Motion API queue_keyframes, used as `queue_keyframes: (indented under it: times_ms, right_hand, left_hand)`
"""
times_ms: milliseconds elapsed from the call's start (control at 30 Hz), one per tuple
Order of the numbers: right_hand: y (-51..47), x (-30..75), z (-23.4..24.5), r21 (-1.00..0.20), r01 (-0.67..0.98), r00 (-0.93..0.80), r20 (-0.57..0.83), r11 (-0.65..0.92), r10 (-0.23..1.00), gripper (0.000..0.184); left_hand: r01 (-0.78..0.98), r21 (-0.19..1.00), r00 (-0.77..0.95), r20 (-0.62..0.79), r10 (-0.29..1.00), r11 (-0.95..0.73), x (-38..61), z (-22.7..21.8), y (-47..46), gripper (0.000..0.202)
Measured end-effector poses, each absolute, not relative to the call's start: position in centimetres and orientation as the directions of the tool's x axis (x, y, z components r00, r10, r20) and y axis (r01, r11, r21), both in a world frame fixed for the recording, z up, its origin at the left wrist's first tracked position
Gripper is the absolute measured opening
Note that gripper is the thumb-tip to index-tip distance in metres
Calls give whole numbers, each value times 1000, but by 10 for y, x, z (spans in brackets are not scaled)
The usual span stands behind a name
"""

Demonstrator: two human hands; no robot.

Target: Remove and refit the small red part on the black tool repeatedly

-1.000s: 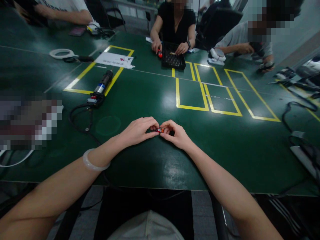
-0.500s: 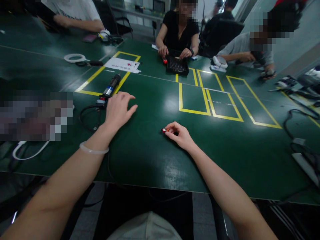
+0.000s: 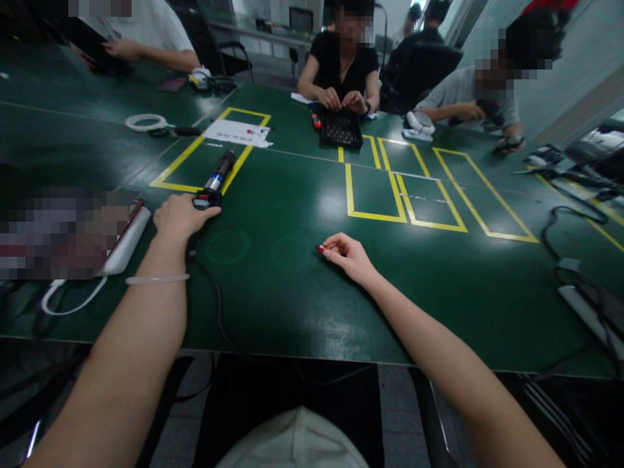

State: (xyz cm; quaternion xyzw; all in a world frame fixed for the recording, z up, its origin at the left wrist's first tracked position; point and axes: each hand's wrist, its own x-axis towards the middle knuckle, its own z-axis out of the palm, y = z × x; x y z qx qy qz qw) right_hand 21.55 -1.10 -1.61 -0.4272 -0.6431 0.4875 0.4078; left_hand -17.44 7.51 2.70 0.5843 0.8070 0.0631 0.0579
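My right hand [image 3: 349, 258] rests on the green table [image 3: 312, 305] and pinches a small red part [image 3: 320, 247] between its fingertips. My left hand [image 3: 179, 217] lies to the left with its fingers curled, at the near end of a black and silver electric screwdriver [image 3: 214, 180] that lies on the table with its black cable [image 3: 214, 292] running back toward me. Whether the fingers grip the tool's end or its cable is hidden by the hand. A pale bangle [image 3: 156, 279] sits on my left wrist.
Yellow tape rectangles [image 3: 375, 188] mark the table's middle. Across it, a person handles a black tray [image 3: 340, 130] beside a red-handled tool [image 3: 316, 121]. A white ring [image 3: 145, 121], a paper sheet [image 3: 238, 133], other people's arms and cables [image 3: 565, 221] lie around the edges.
My left hand let go of the small red part, swung left across the table and came down at the screwdriver's near end. My right hand stayed put, holding the part.
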Motion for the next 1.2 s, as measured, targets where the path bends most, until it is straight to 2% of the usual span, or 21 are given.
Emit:
queue_keyframes:
  times_ms: [267, 367, 433, 533, 800, 1200]
  right_hand:
    - [3, 200, -18, -983, 182, -193, 1, 37, 981, 35]
    - [2, 192, -21, -979, 188, -136, 55, 80, 989, 32]
    - [-1, 189, -22, -962, 224, -81, 141, 156, 987, 30]
    - [-6, 187, -21, -934, 269, -113, 211, 235, 971, 27]
    - [-7, 190, -20, -921, 289, -181, 214, 260, 960, 25]
    - [-7, 189, -19, -890, 353, -203, 229, 289, 952, 18]
  left_hand:
    - [968, 133, -212, -22, 977, 213, -158, 25, 75, 75]
    - [972, 148, -184, -11, 983, 184, -139, 24, 73, 68]
    - [977, 173, -129, 1, 992, 127, -122, 23, 70, 64]
    - [981, 192, -3, 24, 1000, -1, -96, 23, 62, 65]
    - [945, 180, 263, 86, 961, -275, -34, 21, 28, 51]
    - [903, 156, 391, 87, 916, -400, -10, 24, 7, 47]
